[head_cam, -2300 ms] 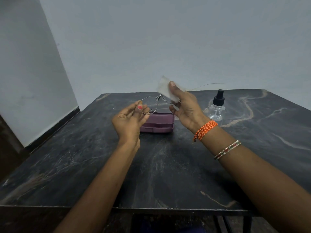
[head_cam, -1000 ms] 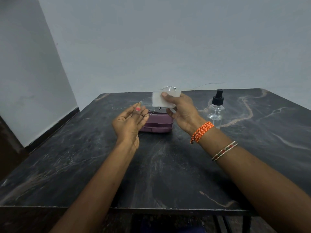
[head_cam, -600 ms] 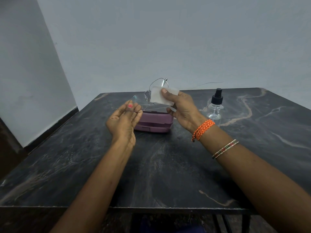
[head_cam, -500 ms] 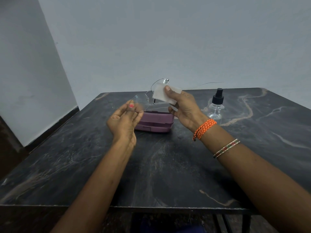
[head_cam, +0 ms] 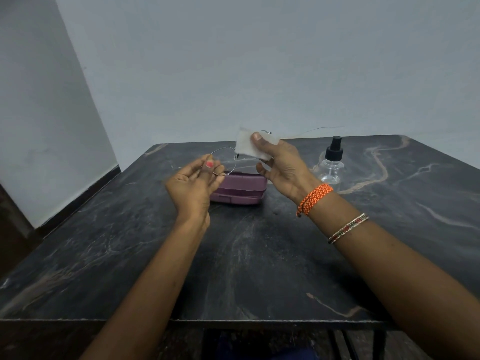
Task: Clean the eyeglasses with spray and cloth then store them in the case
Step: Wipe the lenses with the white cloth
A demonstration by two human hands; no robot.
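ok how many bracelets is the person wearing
2, both on the right arm: an orange braided bracelet at the wrist, and a thin beaded bracelet further up the forearm. The left wrist shows none, though its far side is hidden.

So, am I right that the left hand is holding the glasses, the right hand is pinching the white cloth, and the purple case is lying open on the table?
Not quite: the head view shows the purple case closed. The left hand does hold the glasses, and the right hand pinches the white cloth.
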